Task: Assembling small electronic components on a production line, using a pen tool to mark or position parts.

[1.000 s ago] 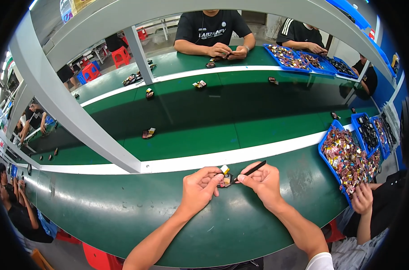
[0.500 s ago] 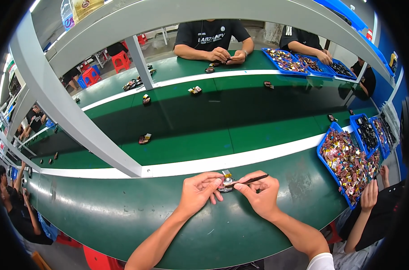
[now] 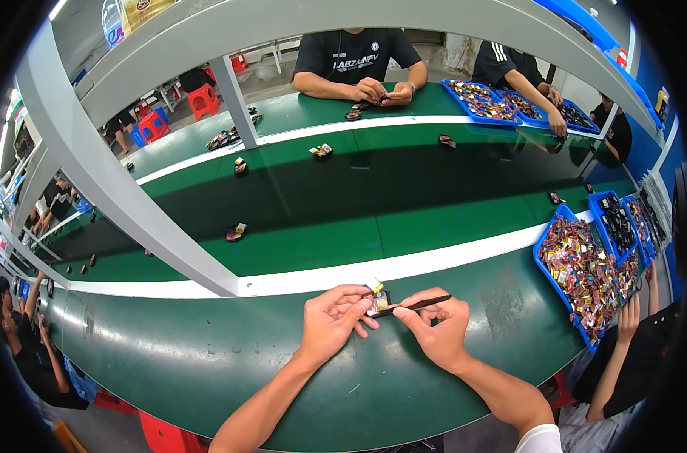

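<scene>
My left hand [image 3: 337, 315] is closed round the left side of a small black-cased electronic part [image 3: 382, 297], with its fingertips along the edge. A yellow tab stands up at the part's far side, and a pale piece shows in its middle. In my right hand [image 3: 436, 321] are slim dark tweezers [image 3: 426, 302], pinched between thumb and fingers. Their working end points left and meets the part; exactly what it touches is too small to make out. Both hands are just above the near green worktop [image 3: 230, 355].
At right stand a blue tray [image 3: 541, 260] heaped with small circuit pieces and a blue tray of black cases [image 3: 615, 223]. Beyond a white rail [image 3: 336, 273], a green belt carries scattered black parts [image 3: 236, 232]. A grey post [image 3: 132, 181] rises at left. Co-workers sit across and beside me.
Parts on the belt have shifted slightly left. The yellow tab on my part now sits differently, and the part has tilted. Across, a co-worker's hand has reached from the trays toward the belt.
</scene>
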`<state>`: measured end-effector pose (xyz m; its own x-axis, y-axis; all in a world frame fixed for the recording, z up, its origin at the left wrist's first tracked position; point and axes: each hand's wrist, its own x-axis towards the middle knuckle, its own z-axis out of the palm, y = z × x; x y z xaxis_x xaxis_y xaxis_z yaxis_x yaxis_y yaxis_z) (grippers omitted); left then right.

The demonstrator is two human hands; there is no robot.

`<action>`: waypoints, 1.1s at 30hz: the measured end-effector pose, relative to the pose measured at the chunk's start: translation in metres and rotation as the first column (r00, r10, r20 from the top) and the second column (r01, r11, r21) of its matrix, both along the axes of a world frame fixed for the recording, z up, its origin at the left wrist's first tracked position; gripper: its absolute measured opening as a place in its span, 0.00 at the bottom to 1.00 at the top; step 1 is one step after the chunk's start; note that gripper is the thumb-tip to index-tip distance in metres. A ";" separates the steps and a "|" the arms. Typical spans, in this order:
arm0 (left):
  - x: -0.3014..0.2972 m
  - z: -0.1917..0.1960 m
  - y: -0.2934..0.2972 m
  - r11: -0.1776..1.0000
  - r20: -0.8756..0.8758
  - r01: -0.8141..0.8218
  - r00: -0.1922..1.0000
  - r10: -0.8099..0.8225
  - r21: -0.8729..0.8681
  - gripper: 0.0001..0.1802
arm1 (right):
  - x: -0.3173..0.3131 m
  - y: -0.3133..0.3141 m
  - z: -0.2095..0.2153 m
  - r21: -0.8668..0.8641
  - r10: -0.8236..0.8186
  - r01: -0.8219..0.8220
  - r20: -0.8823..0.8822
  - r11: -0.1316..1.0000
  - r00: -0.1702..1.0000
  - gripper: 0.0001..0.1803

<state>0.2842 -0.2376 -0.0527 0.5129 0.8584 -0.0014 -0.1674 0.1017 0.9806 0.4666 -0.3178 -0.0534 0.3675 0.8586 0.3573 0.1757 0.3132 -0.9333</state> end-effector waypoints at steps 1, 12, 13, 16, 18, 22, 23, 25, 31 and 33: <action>0.000 -0.001 0.000 1.000 0.003 -0.009 1.000 0.009 0.004 0.13 | 0.000 0.000 0.000 -0.003 -0.001 0.001 -0.006 1.000 1.000 0.07; 0.001 -0.003 0.003 1.000 0.012 -0.002 1.000 0.002 -0.022 0.14 | 0.002 -0.001 -0.002 0.023 -0.012 0.008 0.138 1.000 0.990 0.07; 0.001 -0.003 0.003 1.000 0.007 0.002 1.000 -0.001 -0.025 0.14 | 0.002 0.000 -0.002 0.027 -0.010 0.008 0.101 1.000 0.995 0.07; 0.002 -0.003 0.002 0.999 0.010 0.015 1.000 -0.015 -0.041 0.14 | 0.007 0.001 -0.003 -0.009 0.021 -0.021 0.054 1.000 0.998 0.07; 0.001 -0.006 0.004 0.999 0.019 0.012 1.000 -0.011 -0.035 0.14 | 0.007 0.002 0.000 -0.009 0.026 -0.026 0.023 1.000 0.999 0.07; 0.001 -0.006 0.005 1.000 0.036 0.010 0.999 -0.009 -0.028 0.13 | 0.009 0.001 0.000 -0.001 0.042 -0.042 0.122 0.999 0.992 0.07; 0.001 -0.007 0.005 1.000 0.037 0.010 0.999 -0.009 -0.028 0.13 | 0.009 0.002 0.000 -0.001 0.042 -0.042 0.122 0.999 0.992 0.07; 0.002 -0.008 0.005 0.999 0.042 0.023 0.999 -0.022 -0.022 0.14 | 0.009 0.002 -0.003 0.062 0.042 -0.055 0.194 0.997 0.980 0.07; 0.003 -0.007 0.005 0.999 0.046 0.033 0.998 -0.031 -0.030 0.14 | 0.010 0.001 -0.003 0.069 0.030 -0.044 0.197 0.997 0.980 0.09; 0.002 -0.008 0.005 0.999 0.044 0.033 0.999 -0.031 -0.031 0.14 | 0.009 0.001 0.000 0.059 0.028 -0.040 0.199 0.997 0.980 0.09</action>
<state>0.2865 -0.2325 -0.0605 0.5402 0.8415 -0.0053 -0.2058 0.1381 0.9688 0.4751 -0.3166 -0.0530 0.2549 0.8432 0.4733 0.3436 0.3786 -0.8594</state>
